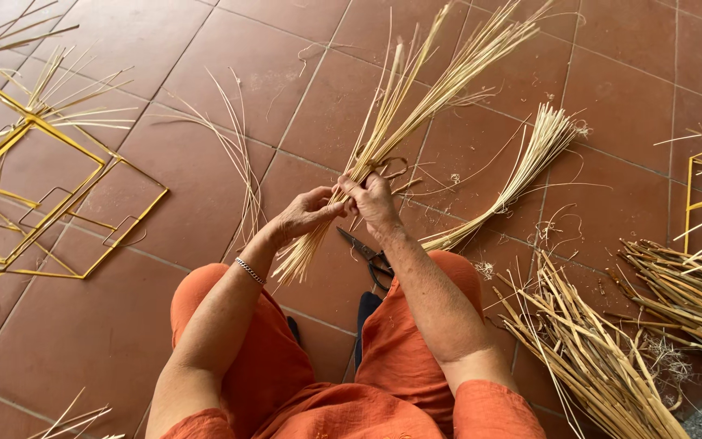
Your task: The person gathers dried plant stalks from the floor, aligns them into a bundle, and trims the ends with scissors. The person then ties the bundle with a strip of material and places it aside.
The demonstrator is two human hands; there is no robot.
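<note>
Now both hands, left (306,213) & right (373,200), grip straw bundle (400,114) mid-length, above scissors (367,252).

A craft workspace on the floor of a home or small workshop, given over to weaving. Large reddish-brown terracotta floor tiles (123,325) serve as the work surface. Pale straw-coloured split cane strips (595,358) lie heaped at the right, yellow-wrapped square wire frames (58,187) at the left, black-handled scissors (371,256) near the middle.

straw bundle (416,106) tips cut off, scissors (367,252) partly hidden
</note>
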